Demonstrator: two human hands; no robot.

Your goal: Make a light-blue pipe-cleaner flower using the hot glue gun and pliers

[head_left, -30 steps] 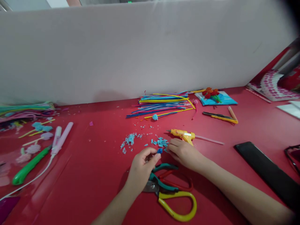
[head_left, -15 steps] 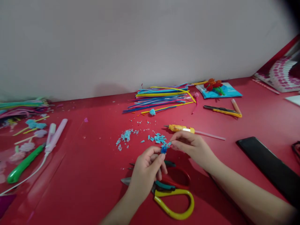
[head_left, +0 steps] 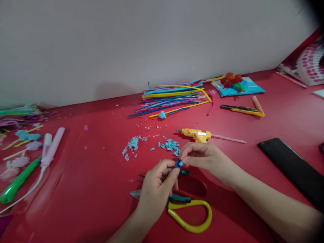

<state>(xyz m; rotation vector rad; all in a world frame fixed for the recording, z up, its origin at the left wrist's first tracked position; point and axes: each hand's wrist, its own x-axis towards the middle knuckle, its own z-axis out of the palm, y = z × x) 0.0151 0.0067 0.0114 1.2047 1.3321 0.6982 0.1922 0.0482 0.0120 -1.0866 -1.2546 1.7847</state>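
**Both hands pinch a small blue piece above the scissors**

Left hand (head_left: 158, 189) and right hand (head_left: 202, 158) meet fingertip to fingertip, each pinching the small blue piece (head_left: 178, 163) held just above the red table (head_left: 101, 189). Yellow-handled scissors (head_left: 188, 216) lie under the hands, near side. Blue scraps (head_left: 170, 145) just beyond; yellow glue gun (head_left: 197, 134) farther right; pipe cleaner bundle (head_left: 172, 98) by the far wall.
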